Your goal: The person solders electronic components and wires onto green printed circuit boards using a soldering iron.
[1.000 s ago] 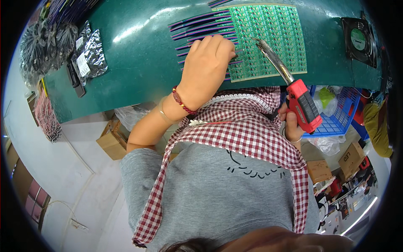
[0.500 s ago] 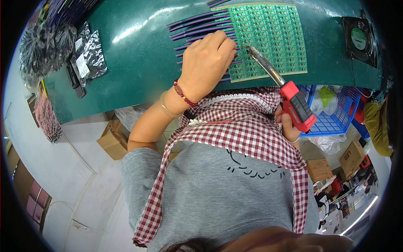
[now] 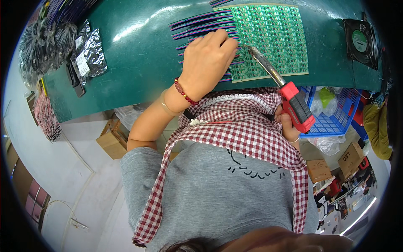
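My left hand (image 3: 208, 59) is closed, its fingertips pinching down on a flat multicoloured wire at the left edge of a green circuit board panel (image 3: 270, 42); the fingertips are partly hidden. Several dark striped flat wires (image 3: 201, 25) lie side by side, running leftward from that edge. My right hand (image 3: 289, 127), partly behind the handle, grips a soldering iron (image 3: 297, 107) with a red and black handle. Its metal tip points up and left over the panel, just right of my left fingers.
Dark plastic bags (image 3: 90, 54) and a black-handled tool (image 3: 74, 80) lie on the left of the green table (image 3: 138, 63). A black fan (image 3: 360, 42) stands at the right. Below the table edge are a blue basket (image 3: 331, 124) and cardboard boxes (image 3: 352, 159).
Both hands hold nearly the same pose. The view has shifted very slightly; the iron's tip stays beside my left fingers.
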